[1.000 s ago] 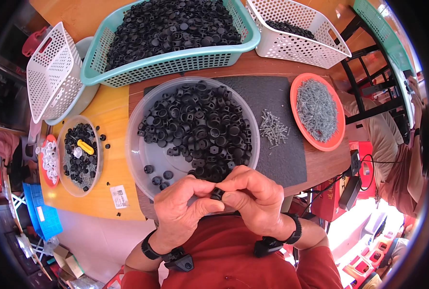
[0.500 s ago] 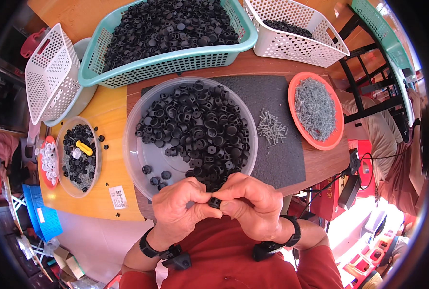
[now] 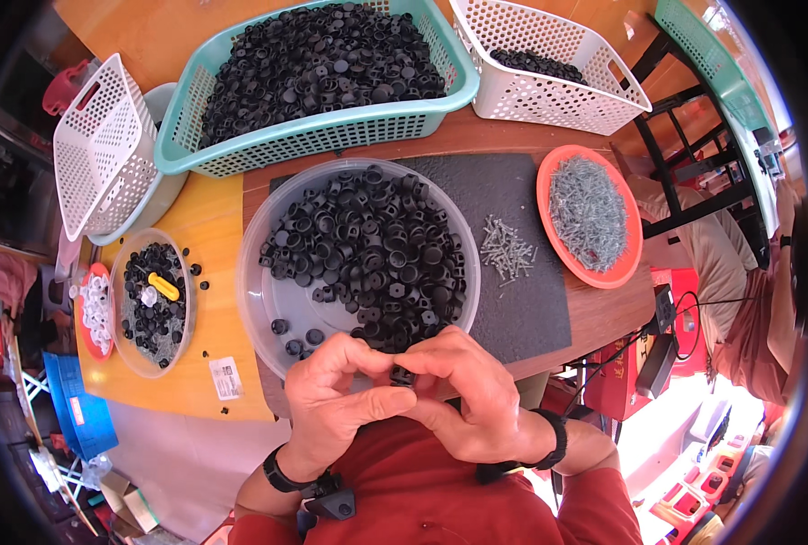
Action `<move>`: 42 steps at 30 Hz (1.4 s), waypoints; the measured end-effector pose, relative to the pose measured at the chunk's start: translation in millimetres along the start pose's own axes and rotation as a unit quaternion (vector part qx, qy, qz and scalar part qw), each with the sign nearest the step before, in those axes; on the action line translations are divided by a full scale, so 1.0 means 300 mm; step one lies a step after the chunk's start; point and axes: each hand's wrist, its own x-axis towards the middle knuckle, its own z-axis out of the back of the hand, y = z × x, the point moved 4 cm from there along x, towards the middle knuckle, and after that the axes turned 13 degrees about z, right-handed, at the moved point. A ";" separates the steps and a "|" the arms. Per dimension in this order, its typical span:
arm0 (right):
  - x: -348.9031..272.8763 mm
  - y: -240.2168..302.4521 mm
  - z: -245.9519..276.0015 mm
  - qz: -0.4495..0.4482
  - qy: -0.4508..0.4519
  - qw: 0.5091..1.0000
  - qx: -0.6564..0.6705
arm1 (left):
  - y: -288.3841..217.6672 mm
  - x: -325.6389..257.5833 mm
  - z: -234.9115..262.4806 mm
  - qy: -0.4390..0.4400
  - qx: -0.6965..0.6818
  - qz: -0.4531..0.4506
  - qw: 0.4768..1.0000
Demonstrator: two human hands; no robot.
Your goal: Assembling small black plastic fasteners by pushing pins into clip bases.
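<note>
Between the fingertips of both hands, just off the bowl's near rim, is a small black plastic part [image 3: 402, 376]. My left hand [image 3: 331, 401] pinches it from the left with thumb and forefinger. From the other side my right hand [image 3: 473, 396] grips it, its forefinger bent over the top. The fingers cover much of the part. Right in front stands a round clear plastic bowl [image 3: 251, 300], heaped with similar black parts [image 3: 381, 245]; a few lie apart on its near-left floor. Loose screws [image 3: 507, 247] are scattered on a dark mat [image 3: 536, 318] right of the bowl.
An orange dish of screws [image 3: 589, 216] stands at the right. Behind the bowl are a teal basket full of black parts [image 3: 322, 138] and a white basket [image 3: 558, 102]. Another clear tub [image 3: 189, 322], holding a yellow-handled tool [image 3: 163, 287], stands left. A person sits at far right.
The view has shifted slightly, with the table lower in it. My left thumb has moved across the black part, and my right fingers have shifted around it.
</note>
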 end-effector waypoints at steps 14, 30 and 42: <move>0.056 -0.028 0.143 0.051 -0.009 0.974 -0.219 | -0.071 -0.041 0.016 -0.044 0.006 0.060 0.997; 0.578 -0.491 0.955 -0.039 -0.109 0.862 -0.493 | -0.159 -0.012 0.215 -0.206 0.540 -0.180 0.796; 0.533 -0.435 0.788 0.003 -0.067 0.837 -0.543 | -0.113 0.145 0.154 -0.120 0.642 -0.163 0.740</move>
